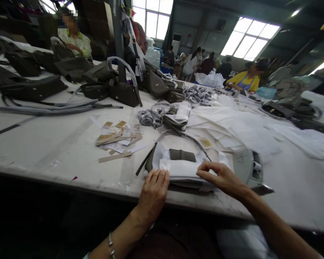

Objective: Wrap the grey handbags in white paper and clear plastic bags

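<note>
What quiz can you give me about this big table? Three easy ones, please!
1. True or false: the shiny silver bracelet is on the person's right arm.
2. Which hand is nearer the pile of flat brown strips and paper scraps?
(a) the left hand
(b) the right hand
3. Fill in the blank: the thin white wrapping lies on a dark olive ____ with a strap.

Key: 1 false; 2 a; 3 bag.

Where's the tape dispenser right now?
In the head view, the grey tape dispenser sits on the table, just right of the bag and beyond the right forearm.
</note>
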The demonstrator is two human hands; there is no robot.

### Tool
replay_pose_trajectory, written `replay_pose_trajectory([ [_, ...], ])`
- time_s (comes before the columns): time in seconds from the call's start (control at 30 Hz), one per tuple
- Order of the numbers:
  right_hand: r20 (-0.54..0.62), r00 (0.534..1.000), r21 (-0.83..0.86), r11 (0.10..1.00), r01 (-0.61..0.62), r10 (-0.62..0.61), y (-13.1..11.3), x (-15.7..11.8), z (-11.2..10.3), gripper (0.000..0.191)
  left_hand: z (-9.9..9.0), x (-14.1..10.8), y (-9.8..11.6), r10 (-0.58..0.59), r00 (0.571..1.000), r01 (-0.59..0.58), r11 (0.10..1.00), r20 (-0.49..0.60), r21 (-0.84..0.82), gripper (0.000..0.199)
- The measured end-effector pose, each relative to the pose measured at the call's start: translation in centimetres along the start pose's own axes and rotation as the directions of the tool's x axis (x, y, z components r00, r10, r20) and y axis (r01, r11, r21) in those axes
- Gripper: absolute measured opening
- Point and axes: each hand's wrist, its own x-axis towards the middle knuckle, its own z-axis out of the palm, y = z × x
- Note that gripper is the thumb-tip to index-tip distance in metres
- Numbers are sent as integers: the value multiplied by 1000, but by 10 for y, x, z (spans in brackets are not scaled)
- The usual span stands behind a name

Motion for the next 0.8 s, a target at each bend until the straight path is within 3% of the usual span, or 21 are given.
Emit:
replay_pose_trajectory([
  [0.07, 199, 970, -103, 982, 159, -136, -29, 40, 10, 21, 1, 0, -1, -1, 1000, 1, 1000, -16, -25, 40],
  [0.17, 447, 874, -298, 889, 347, -192, -47, 95, 30, 13, 4, -1, -2, -3, 999, 1, 998, -38, -63, 40],
  [0.27, 596, 797, -489, 744, 455, -96, -52, 137, 51, 10, 7, -3, -3, -24, 998, 19, 996, -53, -86, 39],
  [0.37, 658, 752, -611, 608, 507, 33, -57, 163, 70, 20, 9, -4, -3, -36, 998, 30, 994, -60, -102, 39],
  [0.43, 683, 728, -644, 520, 562, 58, -61, 173, 79, 26, 9, -4, -3, -36, 998, 30, 994, -59, -110, 39],
  [0.57, 699, 715, -663, 353, 660, -25, -60, 186, 83, 38, 9, -3, -4, -43, 996, 35, 992, -73, -119, 39],
  [0.67, 683, 728, -667, 352, 656, -61, -54, 195, 70, 42, 10, -3, -3, -44, 995, 33, 992, -93, -119, 38],
  [0.73, 611, 788, -713, 382, 588, -74, -51, 196, 56, 43, 10, -4, -3, -44, 995, 33, 993, -94, -114, 37],
  [0.8, 497, 862, -728, 491, 478, -101, -46, 191, 45, 48, 10, -4, -3, -44, 995, 35, 993, -86, -111, 37],
])
